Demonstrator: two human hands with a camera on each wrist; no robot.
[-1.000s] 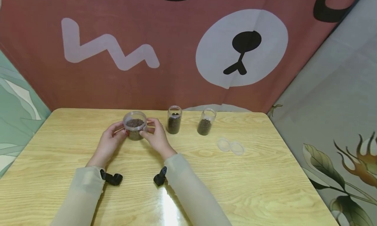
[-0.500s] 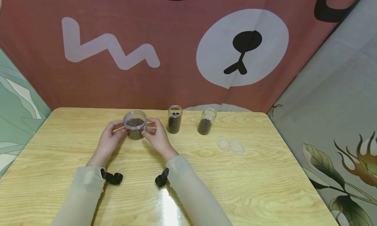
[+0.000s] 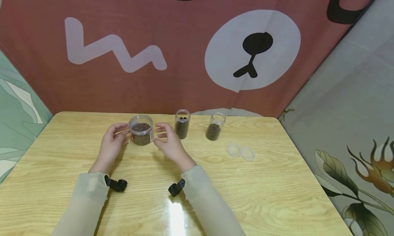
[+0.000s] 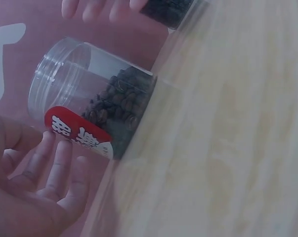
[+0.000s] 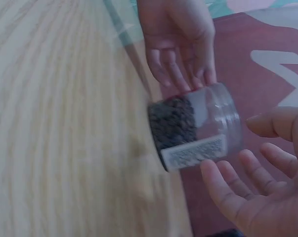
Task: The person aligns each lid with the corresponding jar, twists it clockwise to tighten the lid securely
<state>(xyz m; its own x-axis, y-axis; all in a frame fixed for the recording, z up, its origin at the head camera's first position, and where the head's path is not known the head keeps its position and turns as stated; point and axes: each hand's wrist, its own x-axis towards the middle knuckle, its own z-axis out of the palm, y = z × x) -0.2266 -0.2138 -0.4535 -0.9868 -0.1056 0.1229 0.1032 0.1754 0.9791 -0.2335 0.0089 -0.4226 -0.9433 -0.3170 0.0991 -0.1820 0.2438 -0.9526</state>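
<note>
A wide clear plastic jar (image 3: 141,139) of coffee beans stands upright and lidless on the table, a red label (image 4: 77,129) on one side and a white printed label (image 5: 194,152) on another. At its left is my left hand (image 3: 111,144), fingers loosely bent, the fingertips at or very near the wall; whether they touch I cannot tell. My right hand (image 3: 173,145) is just off the jar's right side, a small gap between, fingers spread and holding nothing. Right of that hand stands a narrow jar (image 3: 182,126) of dark pieces, with no lid.
Farther right is a second narrow lidless jar (image 3: 213,130) with dark contents. Two clear round discs (image 3: 241,152) lie side by side in front of it. The wooden table (image 3: 271,191) ends at a printed cloth (image 3: 184,85) behind.
Both hands have let go of the wide jar. My right hand has drawn back to the right and my left slightly to the left, while the jar stays in place.
</note>
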